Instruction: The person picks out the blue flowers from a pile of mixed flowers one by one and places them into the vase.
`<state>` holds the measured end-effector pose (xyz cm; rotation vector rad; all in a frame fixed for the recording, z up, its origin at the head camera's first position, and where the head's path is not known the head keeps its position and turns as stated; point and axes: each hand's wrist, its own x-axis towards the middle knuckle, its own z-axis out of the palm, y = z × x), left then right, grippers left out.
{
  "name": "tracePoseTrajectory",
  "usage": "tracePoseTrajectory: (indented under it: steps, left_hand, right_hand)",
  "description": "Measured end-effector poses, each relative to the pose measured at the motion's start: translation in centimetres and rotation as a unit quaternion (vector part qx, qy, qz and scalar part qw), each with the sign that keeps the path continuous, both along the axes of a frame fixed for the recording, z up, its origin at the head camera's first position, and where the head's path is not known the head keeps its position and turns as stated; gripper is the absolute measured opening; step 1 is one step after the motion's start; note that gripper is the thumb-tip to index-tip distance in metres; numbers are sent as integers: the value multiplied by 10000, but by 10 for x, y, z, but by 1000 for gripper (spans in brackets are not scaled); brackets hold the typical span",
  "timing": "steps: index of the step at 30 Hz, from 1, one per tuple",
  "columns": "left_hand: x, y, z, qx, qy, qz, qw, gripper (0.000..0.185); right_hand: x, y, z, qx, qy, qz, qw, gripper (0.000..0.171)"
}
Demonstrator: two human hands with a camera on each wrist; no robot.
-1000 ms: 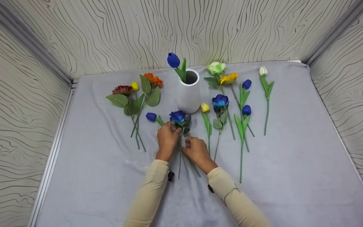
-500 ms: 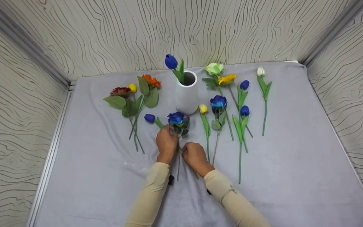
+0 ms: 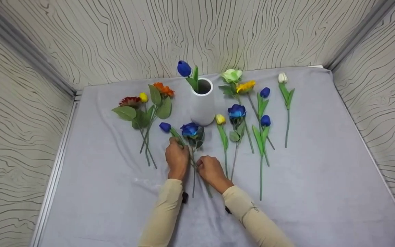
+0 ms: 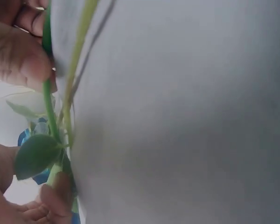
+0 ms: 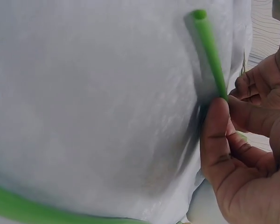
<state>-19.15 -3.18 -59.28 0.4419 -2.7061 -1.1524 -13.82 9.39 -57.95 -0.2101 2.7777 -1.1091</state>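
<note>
In the head view a blue tulip [image 3: 165, 127] lies slantwise on the cloth, its stem crossing that of a blue rose [image 3: 189, 129]. My left hand [image 3: 177, 156] pinches the tulip by its green leaves, below the bloom. Lower down, my right hand [image 3: 212, 171] grips the same tulip's stem; in the right wrist view the thumb and index finger pinch the green stem [image 5: 210, 46], whose cut end sticks out past them. Both hands show in the left wrist view, with a rose leaf [image 4: 36, 156] between them. Just behind stands a white vase [image 3: 202, 108] holding another blue tulip [image 3: 184, 69].
To the left lie a dark red flower [image 3: 130, 102], a yellow bud [image 3: 143, 97] and an orange flower [image 3: 163, 89]. On the right are a yellow tulip [image 3: 220, 119], another blue rose [image 3: 237, 111], a pale green rose [image 3: 231, 75], a white tulip [image 3: 282, 78] and further stems.
My left hand has moved from beside the rose bloom down and left onto the tulip's leaves. The right hand has lowered slightly onto the stem, and the tulip's lower end has swung left.
</note>
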Motion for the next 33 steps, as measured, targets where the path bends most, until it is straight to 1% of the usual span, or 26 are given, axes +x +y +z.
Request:
tracePoseTrajectory:
  steps: [2, 5, 8, 11, 14, 19, 22, 25, 29, 30, 32, 33]
  left_hand:
    - [-1, -1, 1, 155, -64, 139, 9998, 35]
    - [-3, -3, 1, 404, -105, 244, 9988, 43]
    - [-3, -6, 3, 620, 25, 288, 9977, 45]
    - [-3, -7, 9, 768, 205, 356, 9962, 41]
    - [-2, -8, 18, 880, 356, 450, 9945, 34]
    - [-1, -7, 33, 1207, 568, 427, 9901, 24]
    - [0, -7, 40, 1447, 655, 370, 9866, 18]
    - [1, -8, 45, 1762, 728, 298, 9812, 12]
    - [2, -10, 53, 2407, 822, 129, 9670, 13]
    - [3, -10, 60, 2565, 827, 79, 9630, 13]
    - [4, -9, 68, 2829, 841, -49, 9554, 12]
    - [5, -9, 71, 2894, 850, -120, 9533, 12]
  right_hand:
    - [0, 0, 1, -78, -26, 58, 9999, 13]
    - [0, 0, 3, -255, -53, 168, 9995, 11]
    - [-1, -1, 4, -389, -30, 238, 9990, 10]
    - [-1, -1, 5, -455, 43, 268, 9986, 11]
    - [-2, -1, 8, -569, 43, 253, 9981, 10]
    - [-2, 0, 13, -841, -47, 176, 9963, 4]
    - [-2, 2, 17, -976, -33, 99, 9952, 4]
    - [-2, 3, 19, -1093, 21, 35, 9940, 5]
    - [-3, 4, 21, -1173, 190, -42, 9929, 6]
    - [-3, 5, 21, -1192, 269, -43, 9925, 6]
    - [-3, 6, 23, -1237, 353, -76, 9917, 7]
    - [-3, 6, 24, -1278, 363, -86, 9911, 7]
